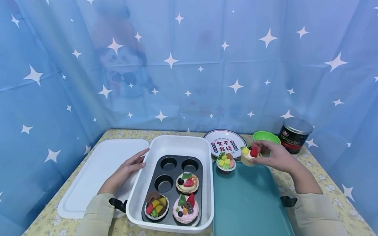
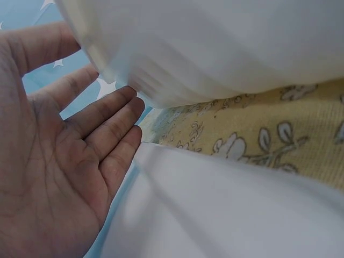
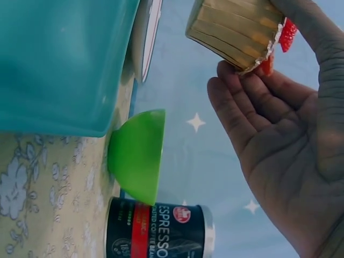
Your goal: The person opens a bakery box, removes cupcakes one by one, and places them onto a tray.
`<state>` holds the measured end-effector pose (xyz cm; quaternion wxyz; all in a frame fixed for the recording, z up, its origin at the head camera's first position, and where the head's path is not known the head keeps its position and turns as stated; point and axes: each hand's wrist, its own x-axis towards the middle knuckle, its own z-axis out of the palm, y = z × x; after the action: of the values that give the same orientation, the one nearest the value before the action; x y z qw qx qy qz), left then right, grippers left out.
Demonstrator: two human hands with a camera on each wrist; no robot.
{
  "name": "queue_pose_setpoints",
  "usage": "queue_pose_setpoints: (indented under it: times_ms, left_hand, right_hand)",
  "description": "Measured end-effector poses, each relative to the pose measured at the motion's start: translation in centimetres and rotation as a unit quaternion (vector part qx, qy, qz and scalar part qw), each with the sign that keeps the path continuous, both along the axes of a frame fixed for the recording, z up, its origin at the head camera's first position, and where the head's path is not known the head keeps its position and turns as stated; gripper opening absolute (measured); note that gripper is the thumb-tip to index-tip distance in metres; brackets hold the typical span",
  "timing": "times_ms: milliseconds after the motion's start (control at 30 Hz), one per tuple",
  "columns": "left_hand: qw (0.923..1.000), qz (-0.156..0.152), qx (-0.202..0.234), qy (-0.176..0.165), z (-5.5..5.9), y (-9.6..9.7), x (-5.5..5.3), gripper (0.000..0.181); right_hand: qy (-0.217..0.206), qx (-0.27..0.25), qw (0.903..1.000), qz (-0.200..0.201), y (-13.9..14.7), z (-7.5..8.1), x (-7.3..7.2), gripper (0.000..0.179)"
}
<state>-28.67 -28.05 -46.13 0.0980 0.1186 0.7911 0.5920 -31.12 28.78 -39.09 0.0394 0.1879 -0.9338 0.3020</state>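
The right hand (image 1: 276, 157) grasps a small cake in a gold cup (image 1: 248, 159), thumb on one side and fingertips on the other, holding it raised above the far edge of the green tray (image 1: 244, 200). Cream, a strawberry, a dark berry and a yellow piece top this cake. The left hand (image 1: 129, 170) is released, its fingers nearly straight, with the tips at the outer left wall of the white box (image 1: 177, 145); how firmly they press, I cannot tell. Inside the box lies a black muffin tin (image 1: 175, 171), with a chocolate cake (image 1: 156, 206) in its near left well, a pink cake (image 1: 185, 210) in the near right one and a cream cake (image 1: 187, 183) in the middle right one. A fruit cake (image 1: 226, 163) stands on the tray's far left corner, just in front of a white plate (image 1: 234, 137). Beyond the right hand are a bright green bowl (image 1: 268, 136) and, beside it, an espresso can (image 1: 294, 139). Under the left hand a white lid (image 1: 105, 172) lies flat on the bench (image 1: 121, 232), which has a yellow flowered cloth.
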Motion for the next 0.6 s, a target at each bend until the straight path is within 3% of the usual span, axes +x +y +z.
queue_pose_setpoints:
  times_ms: [600]
  left_hand:
    - [0.9999, -0.006, 0.007, 0.005, -0.1, -0.1, -0.1, 0.06]
  right_hand:
    - [-0.046, 0.008, 0.9987, 0.018, 0.1, -1.3, -0.7, 0.076]
